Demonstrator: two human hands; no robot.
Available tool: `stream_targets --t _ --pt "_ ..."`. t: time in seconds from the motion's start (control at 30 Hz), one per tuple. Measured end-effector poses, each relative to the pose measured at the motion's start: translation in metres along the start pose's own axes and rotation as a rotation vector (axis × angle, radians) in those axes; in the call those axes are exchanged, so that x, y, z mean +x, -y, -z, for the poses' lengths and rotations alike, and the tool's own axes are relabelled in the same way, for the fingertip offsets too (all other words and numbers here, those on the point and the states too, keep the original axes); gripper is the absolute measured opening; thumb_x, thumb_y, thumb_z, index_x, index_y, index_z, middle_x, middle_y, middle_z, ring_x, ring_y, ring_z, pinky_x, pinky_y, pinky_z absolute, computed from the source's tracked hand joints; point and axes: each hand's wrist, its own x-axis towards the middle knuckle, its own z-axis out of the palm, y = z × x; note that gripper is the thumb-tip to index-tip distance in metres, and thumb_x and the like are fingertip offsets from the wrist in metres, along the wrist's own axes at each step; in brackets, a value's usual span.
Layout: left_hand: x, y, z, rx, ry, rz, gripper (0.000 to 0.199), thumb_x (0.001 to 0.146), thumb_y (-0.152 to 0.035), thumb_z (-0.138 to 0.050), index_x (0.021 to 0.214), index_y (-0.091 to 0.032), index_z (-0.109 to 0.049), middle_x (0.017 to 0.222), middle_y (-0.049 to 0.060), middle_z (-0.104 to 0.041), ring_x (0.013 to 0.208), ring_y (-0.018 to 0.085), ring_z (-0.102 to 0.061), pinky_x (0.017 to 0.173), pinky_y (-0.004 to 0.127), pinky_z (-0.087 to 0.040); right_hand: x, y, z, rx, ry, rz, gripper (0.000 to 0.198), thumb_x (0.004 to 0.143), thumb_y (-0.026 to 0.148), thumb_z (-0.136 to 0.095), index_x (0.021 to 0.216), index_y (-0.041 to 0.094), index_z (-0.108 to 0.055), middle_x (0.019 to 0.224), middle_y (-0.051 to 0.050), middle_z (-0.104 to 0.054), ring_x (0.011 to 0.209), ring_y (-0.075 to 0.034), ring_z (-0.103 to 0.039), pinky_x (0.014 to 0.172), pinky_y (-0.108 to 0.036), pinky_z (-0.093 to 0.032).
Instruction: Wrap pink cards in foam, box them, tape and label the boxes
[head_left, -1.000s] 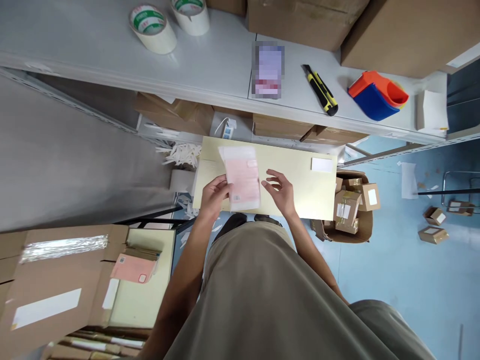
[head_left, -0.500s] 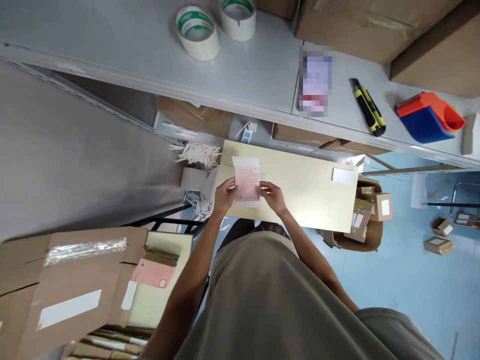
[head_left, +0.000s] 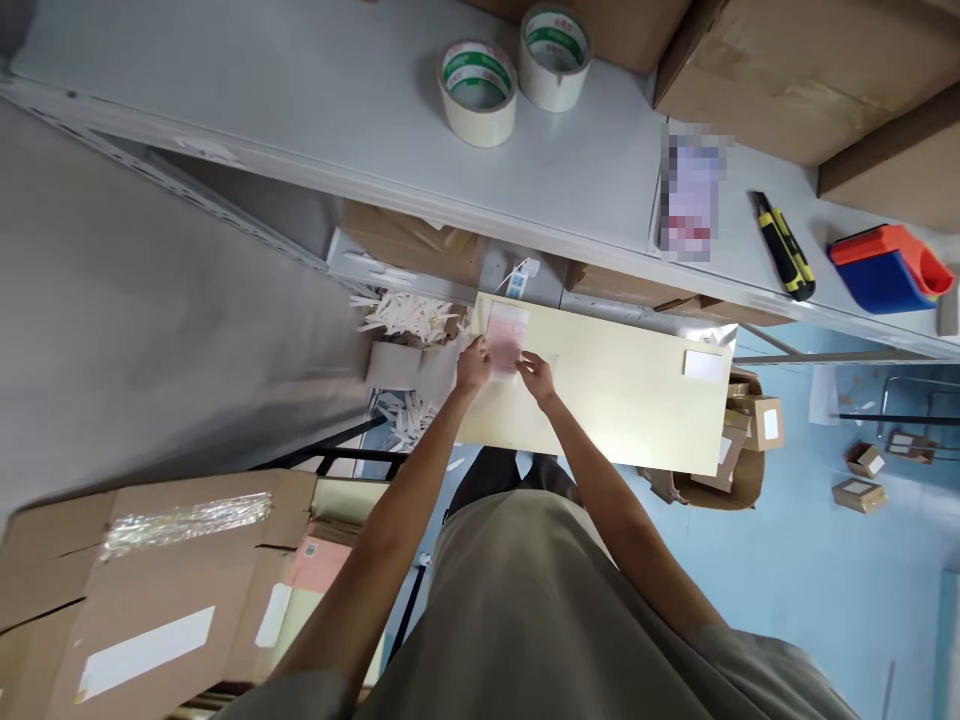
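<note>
Your left hand (head_left: 472,367) and right hand (head_left: 537,379) grasp opposite edges of the flat, rectangular pink packet (head_left: 505,342), whitish at its ends, over the left end of the smooth, pale-yellow counter (head_left: 630,405); whether it touches the surface, you cannot tell. Its print is too blurred to read. Two tape rolls (head_left: 484,127) bear green-and-white core labels with illegible red lettering.

This looks like a packing room. Tape (head_left: 484,126), a cutter (head_left: 784,248) and labelled boxes (head_left: 760,420) show it.
</note>
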Motion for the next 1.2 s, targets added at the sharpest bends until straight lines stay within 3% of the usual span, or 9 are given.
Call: stream_targets --t 0.1,0.2,0.33,0.43,0.5,0.63,0.87,1.03,1.2 --pt "-0.039 0.006 0.008 -0.133 -0.016 0.008 0.048 0.098 -0.015 -0.059 0.144 -0.013 -0.073 0.147 0.018 -0.078 0.131 0.027 -0.079 0.115 0.036 -0.061 -0.026 0.001 0.013 -0.012 -0.002 0.052 0.040 0.092 0.042 -0.077 0.126 0.020 -0.078 0.143 -0.018 -0.080 0.130 -0.032 -0.078 0.107 -0.045 -0.065" --pt "-0.099 0.017 0.014 -0.410 -0.066 0.002 0.035 0.098 -0.035 -0.069 0.126 -0.016 -0.078 0.131 0.018 -0.085 0.123 0.029 -0.082 0.112 0.042 -0.063 -0.060 -0.001 0.030 -0.024 0.021 0.112 0.042 0.088 0.049 -0.078 0.117 0.020 -0.079 0.138 -0.018 -0.082 0.121 -0.031 -0.080 0.109 -0.049 -0.064" --pt "-0.191 0.030 0.013 -0.716 -0.109 0.076 0.055 0.088 -0.072 -0.078 0.104 -0.019 -0.079 0.092 0.015 -0.087 0.081 0.027 -0.083 0.081 0.040 -0.068 -0.109 -0.012 0.047 -0.020 0.080 0.190 0.046 0.083 0.056 -0.079 0.113 0.021 -0.081 0.133 -0.016 -0.084 0.117 -0.030 -0.080 0.111 -0.050 -0.062" --pt "-0.259 0.036 0.009 -0.704 -0.182 0.143 0.058 0.088 -0.080 -0.074 0.079 -0.023 -0.074 0.056 0.004 -0.068 0.048 0.019 -0.062 0.052 0.032 -0.052 -0.145 -0.027 0.048 -0.002 0.155 0.229 0.048 0.082 0.058 -0.079 0.114 0.022 -0.081 0.127 -0.015 -0.086 0.116 -0.029 -0.080 0.109 -0.049 -0.063" --pt "-0.302 0.040 0.004 -0.669 -0.291 0.159 0.062 0.093 -0.078 -0.071 0.062 -0.026 -0.061 0.045 -0.002 -0.051 0.042 0.015 -0.047 0.048 0.031 -0.041 -0.170 -0.040 0.044 0.010 0.227 0.245 0.049 0.082 0.059 -0.079 0.114 0.022 -0.081 0.121 -0.014 -0.087 0.114 -0.029 -0.081 0.106 -0.048 -0.064" --pt "-0.386 0.055 -0.019 -0.709 -0.556 0.155 0.071 0.095 -0.068 -0.070 0.053 -0.027 -0.031 0.049 -0.005 -0.029 0.050 0.013 -0.031 0.053 0.032 -0.033 -0.219 -0.073 0.030 0.012 0.376 0.253 0.054 0.080 0.064 -0.082 0.112 0.021 -0.081 0.112 -0.013 -0.088 0.107 -0.029 -0.083 0.104 -0.048 -0.064" --pt "-0.525 0.099 -0.052 -0.771 -0.864 0.234 0.060 0.083 -0.052 -0.069 0.058 -0.026 -0.022 0.059 -0.004 -0.018 0.060 0.013 -0.023 0.058 0.031 -0.031 -0.312 -0.137 -0.005 -0.059 0.588 0.227 0.060 0.075 0.070 -0.086 0.110 0.021 -0.080 0.110 -0.013 -0.087 0.104 -0.030 -0.082 0.103 -0.050 -0.064" --pt "-0.606 0.154 -0.054 -0.824 -1.068 0.296 0.053 0.079 -0.046 -0.068 0.057 -0.025 -0.024 0.058 -0.005 -0.021 0.058 0.012 -0.020 0.058 0.029 -0.029 -0.380 -0.168 -0.036 -0.116 0.727 0.249 0.062 0.075 0.071 -0.089 0.111 0.021 -0.082 0.110 -0.013 -0.087 0.104 -0.029 -0.083 0.104 -0.050 -0.065" --pt "-0.674 0.230 -0.059 -0.818 -1.178 0.361 0.049 0.078 -0.046 -0.065 0.056 -0.027 -0.026 0.057 -0.005 -0.023 0.058 0.013 -0.025 0.058 0.029 -0.028 -0.447 -0.194 -0.083 -0.219 0.903 0.277 0.063 0.080 0.073 -0.088 0.115 0.021 -0.083 0.112 -0.012 -0.088 0.100 -0.027 -0.084 0.100 -0.046 -0.067"
